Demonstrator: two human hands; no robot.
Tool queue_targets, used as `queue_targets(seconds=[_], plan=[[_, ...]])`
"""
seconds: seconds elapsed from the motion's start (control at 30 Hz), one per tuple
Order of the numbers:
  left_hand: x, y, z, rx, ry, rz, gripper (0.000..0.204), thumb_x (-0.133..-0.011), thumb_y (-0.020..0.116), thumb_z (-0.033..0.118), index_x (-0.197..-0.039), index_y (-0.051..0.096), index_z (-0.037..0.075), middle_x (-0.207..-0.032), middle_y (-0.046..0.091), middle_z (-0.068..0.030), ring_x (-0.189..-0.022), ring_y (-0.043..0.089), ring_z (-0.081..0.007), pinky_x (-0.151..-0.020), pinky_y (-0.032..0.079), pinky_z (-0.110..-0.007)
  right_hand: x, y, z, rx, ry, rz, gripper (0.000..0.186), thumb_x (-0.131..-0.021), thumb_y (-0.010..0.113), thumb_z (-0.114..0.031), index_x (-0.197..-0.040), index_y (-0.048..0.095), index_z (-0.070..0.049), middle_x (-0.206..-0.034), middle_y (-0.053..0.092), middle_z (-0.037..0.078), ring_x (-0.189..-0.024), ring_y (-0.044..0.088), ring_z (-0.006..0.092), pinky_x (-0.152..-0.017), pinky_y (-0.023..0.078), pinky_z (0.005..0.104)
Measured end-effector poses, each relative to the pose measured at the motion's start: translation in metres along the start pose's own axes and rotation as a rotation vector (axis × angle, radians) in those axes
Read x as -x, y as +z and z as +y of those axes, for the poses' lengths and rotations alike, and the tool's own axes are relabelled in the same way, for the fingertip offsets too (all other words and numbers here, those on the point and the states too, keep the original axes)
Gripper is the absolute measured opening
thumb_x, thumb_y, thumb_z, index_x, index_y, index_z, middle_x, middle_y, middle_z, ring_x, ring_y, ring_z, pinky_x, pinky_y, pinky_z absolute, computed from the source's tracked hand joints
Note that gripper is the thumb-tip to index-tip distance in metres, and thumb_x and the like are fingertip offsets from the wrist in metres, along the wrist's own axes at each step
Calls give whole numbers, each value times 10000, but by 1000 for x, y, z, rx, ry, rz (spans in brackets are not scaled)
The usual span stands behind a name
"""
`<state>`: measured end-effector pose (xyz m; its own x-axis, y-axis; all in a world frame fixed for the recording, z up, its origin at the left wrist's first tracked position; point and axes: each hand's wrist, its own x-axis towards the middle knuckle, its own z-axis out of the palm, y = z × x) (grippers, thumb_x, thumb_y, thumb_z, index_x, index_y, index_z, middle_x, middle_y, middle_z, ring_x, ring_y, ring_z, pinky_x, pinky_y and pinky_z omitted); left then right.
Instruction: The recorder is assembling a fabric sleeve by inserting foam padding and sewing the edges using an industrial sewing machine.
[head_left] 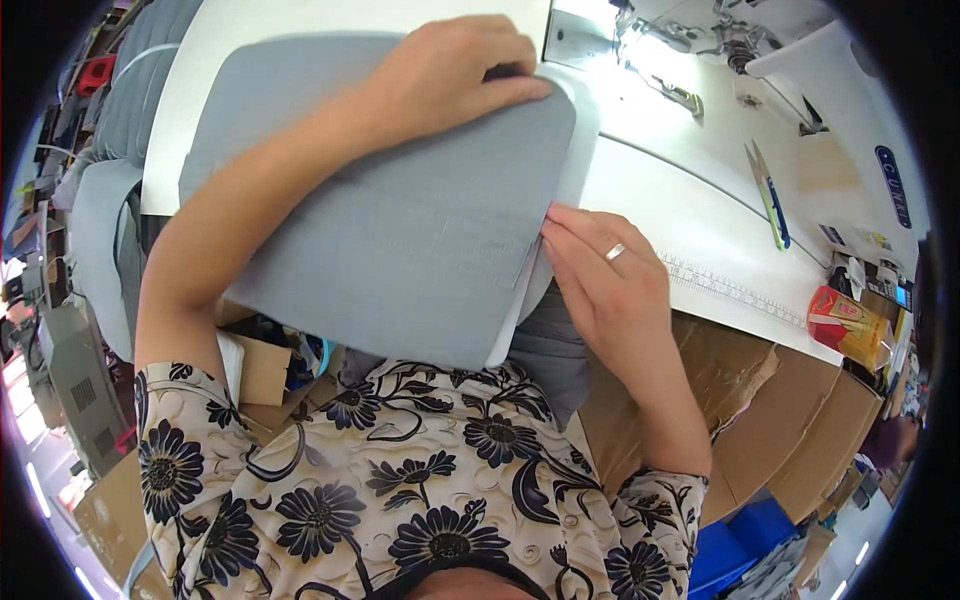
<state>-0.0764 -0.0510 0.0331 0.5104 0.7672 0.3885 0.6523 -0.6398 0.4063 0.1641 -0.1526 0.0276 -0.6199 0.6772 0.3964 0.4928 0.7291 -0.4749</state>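
Note:
A wide grey fabric panel (pixel 400 230) with rounded corners lies over the white table's front edge and hangs toward my lap. A paler layer (pixel 520 315) shows beneath it along the right side. My left hand (pixel 465 75) reaches across the panel to its far right corner, fingers curled over the edge and thumb lying on the cloth. Halfway down the right edge, my right hand (pixel 615 290), with a ring on one finger, pinches the panel's rim between thumb and fingertips. The underside of the layers is hidden.
A lit sewing machine (pixel 665 60) stands at the far right. Thread snips (pixel 770 200) lie on the white table (pixel 640 180), with a ruler strip (pixel 735 290) along its front edge. A red and yellow packet (pixel 845 325) sits at right. Cardboard (pixel 770 420) lies below; grey pieces (pixel 140 100) are stacked left.

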Motion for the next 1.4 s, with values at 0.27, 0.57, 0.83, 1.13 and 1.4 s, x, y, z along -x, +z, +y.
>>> queue_targets(seconds=[0.27, 0.57, 0.83, 1.13, 1.4], plan=[[5, 7, 1, 4, -22, -10, 236, -865, 732, 250, -953, 675, 38, -883, 661, -88, -793, 642, -251, -717, 512, -336, -69, -4, 73, 213, 161, 48, 269, -894, 665, -283, -1038, 678, -56, -943, 677, 97, -865, 646, 298, -768, 526, 396], [3, -17, 3, 209, -398, -169, 221, -905, 710, 258, -936, 667, 43, -985, 696, -43, -895, 649, -158, -806, 525, -302, -74, -3, 56, -344, 529, 71, 176, -919, 659, -192, -995, 665, -33, -793, 709, 72, -730, 657, 162, -708, 503, 267], [-5, -14, 9, 478, -261, -84, 245, -922, 689, 258, -894, 626, 22, -1092, 680, -84, -1067, 616, -176, -913, 505, -329, -71, -5, 55, -773, 674, 123, 324, -944, 647, -170, -1231, 655, -20, -844, 707, 21, -740, 608, 78, -694, 501, 239], [-22, -19, 13, 381, -317, -192, 251, -929, 673, 248, -891, 650, 1, -834, 652, -41, -802, 595, -114, -809, 511, -285, -68, -3, 54, -929, 653, 151, 273, -979, 559, -104, -1196, 664, 24, -958, 704, 55, -832, 658, 114, -779, 552, 251], [-17, -12, 15, 316, -217, -31, 235, -918, 688, 222, -900, 655, -10, -788, 643, -30, -756, 593, -106, -773, 519, -270, -70, -4, 52, -949, 627, 184, 308, -987, 609, -206, -1176, 675, 28, -936, 704, 65, -790, 639, 103, -715, 529, 234]])
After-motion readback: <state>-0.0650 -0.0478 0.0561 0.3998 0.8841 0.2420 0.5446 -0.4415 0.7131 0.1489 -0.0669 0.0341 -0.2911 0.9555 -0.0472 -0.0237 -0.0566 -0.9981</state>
